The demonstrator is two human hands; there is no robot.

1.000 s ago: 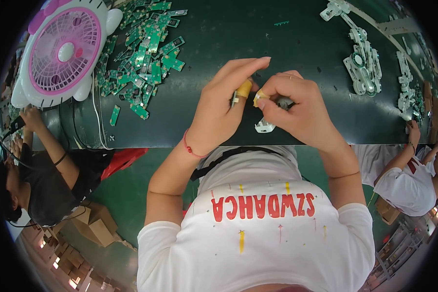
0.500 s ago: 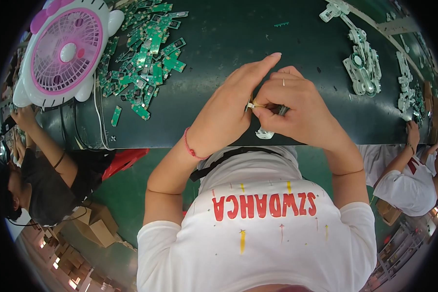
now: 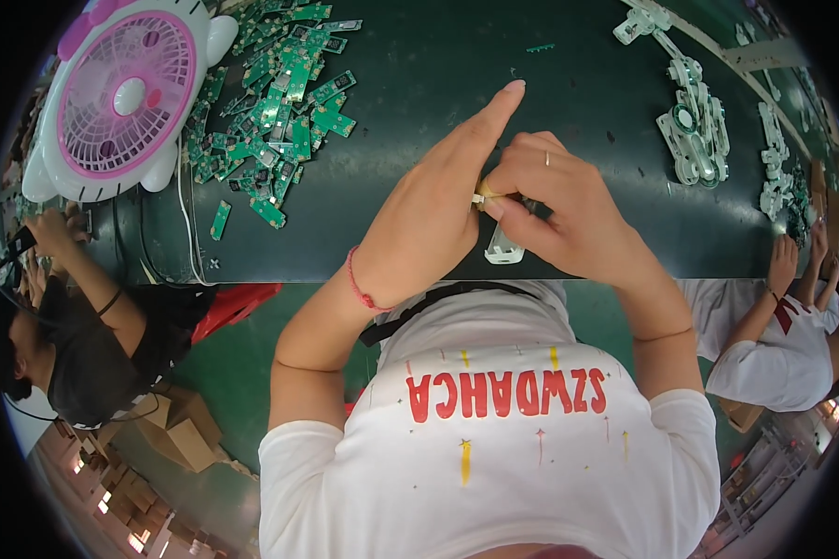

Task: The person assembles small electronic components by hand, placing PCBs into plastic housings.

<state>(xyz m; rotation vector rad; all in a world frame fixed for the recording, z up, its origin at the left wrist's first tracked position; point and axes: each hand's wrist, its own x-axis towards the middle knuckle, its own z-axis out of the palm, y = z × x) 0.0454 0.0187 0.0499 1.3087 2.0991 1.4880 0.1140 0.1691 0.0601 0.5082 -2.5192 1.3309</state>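
Pinching small part (image 3: 480, 197), hands (left (image 3: 429, 219), right (image 3: 569, 214)) meeting.

Small part (image 3: 481, 197) mostly behind fingers (image 3: 508, 207)

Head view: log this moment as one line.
left hand: pinching small white part | right hand: pinching same part | white plastic piece: on green table below hands | circuit boards: piled left

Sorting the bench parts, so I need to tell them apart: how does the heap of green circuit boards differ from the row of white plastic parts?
The green circuit boards lie in a loose, tumbled heap at the far left, beside the pink and white fan. The white plastic parts sit at the far right in a rough line. The boards are flat strips; the plastic parts look bulkier and moulded. Both rest on the dark green table, untouched by either hand.
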